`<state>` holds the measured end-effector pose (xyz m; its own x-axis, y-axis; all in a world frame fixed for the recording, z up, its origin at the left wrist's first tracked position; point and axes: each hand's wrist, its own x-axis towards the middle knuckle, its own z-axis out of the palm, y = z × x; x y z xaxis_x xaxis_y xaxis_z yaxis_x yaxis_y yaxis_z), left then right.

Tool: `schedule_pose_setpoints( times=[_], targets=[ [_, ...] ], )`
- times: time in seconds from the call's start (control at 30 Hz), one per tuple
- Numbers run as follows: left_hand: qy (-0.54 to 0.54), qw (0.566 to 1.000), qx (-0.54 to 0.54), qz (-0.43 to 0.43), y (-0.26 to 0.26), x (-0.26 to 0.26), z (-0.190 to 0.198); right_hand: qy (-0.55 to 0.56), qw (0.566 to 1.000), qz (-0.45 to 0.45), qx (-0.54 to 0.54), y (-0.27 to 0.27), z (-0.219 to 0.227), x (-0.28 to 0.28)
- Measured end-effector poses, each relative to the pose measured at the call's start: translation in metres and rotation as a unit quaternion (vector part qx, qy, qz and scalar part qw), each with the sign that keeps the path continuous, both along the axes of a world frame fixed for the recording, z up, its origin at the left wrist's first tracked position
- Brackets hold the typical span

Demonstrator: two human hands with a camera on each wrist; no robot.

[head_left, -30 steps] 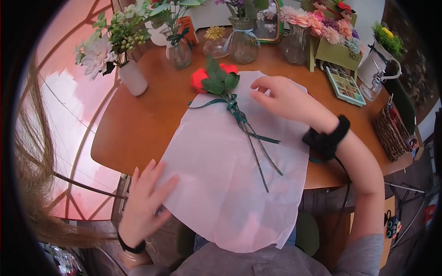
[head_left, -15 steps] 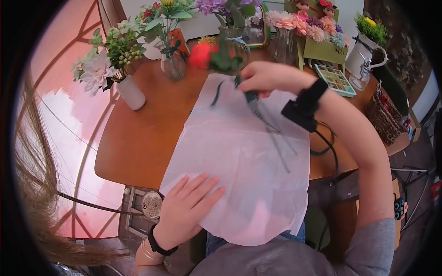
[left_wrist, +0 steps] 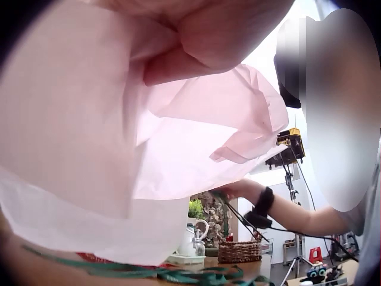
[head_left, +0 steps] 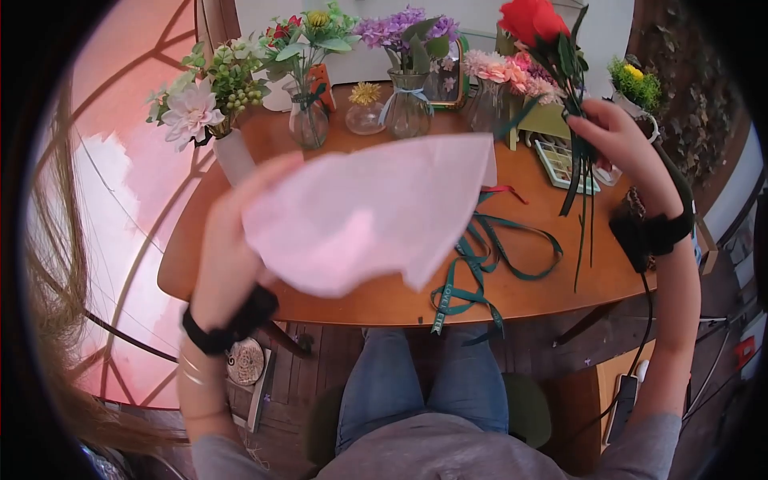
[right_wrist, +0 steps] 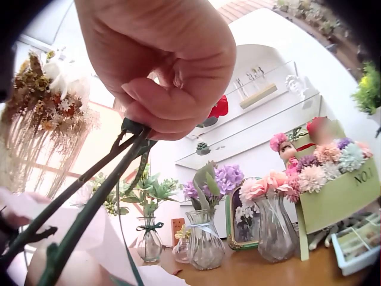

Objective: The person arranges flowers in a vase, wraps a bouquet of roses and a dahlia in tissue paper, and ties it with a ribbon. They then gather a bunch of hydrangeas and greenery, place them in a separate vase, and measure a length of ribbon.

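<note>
My right hand (head_left: 616, 144) grips the stems of a bunch of red roses (head_left: 534, 22), tied with dark green ribbon, up above the right side of the table. In the right wrist view its fingers curl round the two dark green stems (right_wrist: 95, 207), just at the tie. My left hand (head_left: 240, 220) pinches the left edge of a thin pale pink sheet of wrapping paper (head_left: 376, 200), lifted over the table and blurred. The left wrist view shows the sheet (left_wrist: 65, 119) folding and drooping from the fingers. Loose green ribbon (head_left: 445, 300) lies coiled on the wooden table (head_left: 552, 292).
Along the back stand a white vase (head_left: 234, 156) of flowers, glass vases (head_left: 410, 112), a framed mirror and a green flower box (head_left: 538, 120). A divided tray (head_left: 552, 164) sits at the right, and a woven basket (left_wrist: 238, 251) beyond it. A red ribbon (head_left: 508, 192) lies mid-table.
My right hand has picked the roses up off the paper and carried them up and right. The left hand has raised the paper from the table, uncovering the green ribbon.
</note>
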<state>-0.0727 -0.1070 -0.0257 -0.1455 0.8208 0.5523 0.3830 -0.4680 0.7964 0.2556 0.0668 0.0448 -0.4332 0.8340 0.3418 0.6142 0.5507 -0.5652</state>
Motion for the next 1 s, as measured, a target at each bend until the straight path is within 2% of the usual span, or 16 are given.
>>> schedule_pose_setpoints(
  times=[0.07, 0.1, 0.13, 0.2, 0.23, 0.3, 0.37, 0.43, 0.6, 0.67, 0.7, 0.8, 0.87, 0.93, 0.97, 1.0],
  targets=[
    [0.116, 0.993, 0.033, 0.019, 0.016, -0.022, 0.034, 0.014, 1.000, 0.016, -0.018, -0.007, -0.003, 0.007],
    [0.117, 0.991, 0.057, 0.038, 0.019, -0.024, 0.050, 0.021, 1.000, -0.003, -0.010, -0.010, -0.004, 0.011],
    [0.028, 0.998, 0.048, -0.003, 0.018, -0.023, 0.064, 0.031, 0.999, -0.023, -0.002, -0.014, -0.005, 0.014],
    [-0.061, 0.995, 0.051, -0.059, 0.026, -0.039, 0.082, 0.064, 0.998, -0.021, 0.012, -0.019, -0.003, 0.018],
    [-0.055, 0.995, 0.056, -0.060, 0.026, -0.035, 0.089, 0.088, 0.996, -0.020, 0.019, -0.021, -0.002, 0.020],
    [-0.125, 0.992, 0.024, 0.010, 0.022, -0.028, 0.102, 0.116, 0.992, -0.027, 0.030, -0.025, 0.004, 0.021],
    [-0.139, 0.990, 0.017, 0.008, 0.025, -0.041, 0.106, 0.143, 0.989, -0.026, 0.039, -0.028, 0.009, 0.022],
    [-0.199, 0.980, 0.025, -0.017, 0.027, -0.052, 0.100, 0.137, 0.989, -0.023, 0.046, -0.034, 0.016, 0.021],
    [-0.224, 0.969, -0.013, -0.103, 0.021, -0.082, 0.061, 0.152, 0.986, -0.017, 0.059, -0.040, 0.023, 0.020],
    [-0.366, 0.924, -0.032, -0.110, 0.012, -0.071, 0.039, 0.158, 0.985, -0.029, 0.062, -0.047, 0.024, 0.017],
    [-0.368, 0.923, -0.037, -0.109, 0.009, -0.072, 0.029, 0.144, 0.987, -0.035, 0.058, -0.049, 0.025, 0.017],
    [-0.363, 0.863, -0.061, -0.347, 0.009, -0.083, -0.006, 0.112, 0.991, -0.049, 0.053, -0.049, 0.025, 0.013],
    [-0.370, 0.874, -0.059, -0.309, 0.010, -0.085, -0.025, 0.097, 0.994, -0.026, 0.050, -0.049, 0.022, 0.009],
    [-0.347, 0.906, -0.114, -0.213, 0.006, -0.080, -0.035, 0.095, 0.994, -0.028, 0.039, -0.049, 0.014, 0.002],
    [-0.249, 0.949, -0.144, -0.125, 0.001, -0.072, -0.033, 0.099, 0.995, 0.012, 0.020, -0.044, 0.006, -0.002],
    [-0.250, 0.949, -0.145, -0.123, 0.004, -0.079, -0.036, 0.105, 0.993, 0.053, 0.001, -0.041, 0.001, -0.005]
  ],
)
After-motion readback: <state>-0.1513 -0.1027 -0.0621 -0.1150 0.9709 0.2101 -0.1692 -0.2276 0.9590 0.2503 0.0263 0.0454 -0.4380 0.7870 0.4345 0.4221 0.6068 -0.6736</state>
